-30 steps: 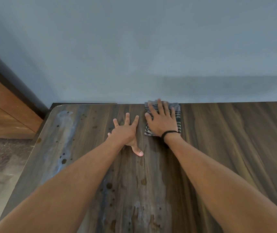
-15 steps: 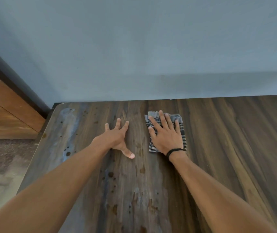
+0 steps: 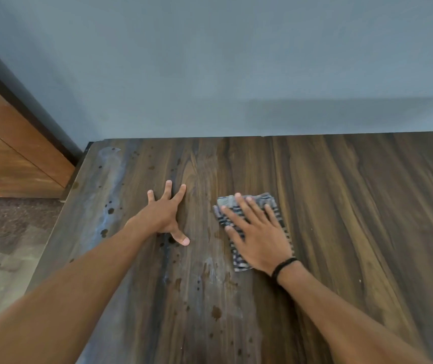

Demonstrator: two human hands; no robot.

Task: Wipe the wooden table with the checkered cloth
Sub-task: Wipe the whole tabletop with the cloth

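A folded grey and dark checkered cloth (image 3: 238,261) lies flat on the dark wooden table (image 3: 354,219), a little right of its middle. My right hand (image 3: 256,232) presses down on the cloth with straight, spread fingers and covers most of it. A black band circles that wrist. My left hand (image 3: 166,214) rests flat on the bare wood to the left of the cloth, fingers spread, thumb pointing toward me. Dark drops and pale wet streaks mark the wood around and below both hands.
A grey-blue wall (image 3: 236,74) runs along the table's far edge. The table's left edge (image 3: 60,232) drops to a stone floor (image 3: 5,232). A brown wooden door or panel (image 3: 5,153) stands at the far left.
My right hand has drawn the cloth back from the wall toward me and slightly to the right. My left hand stays flat on the wood.
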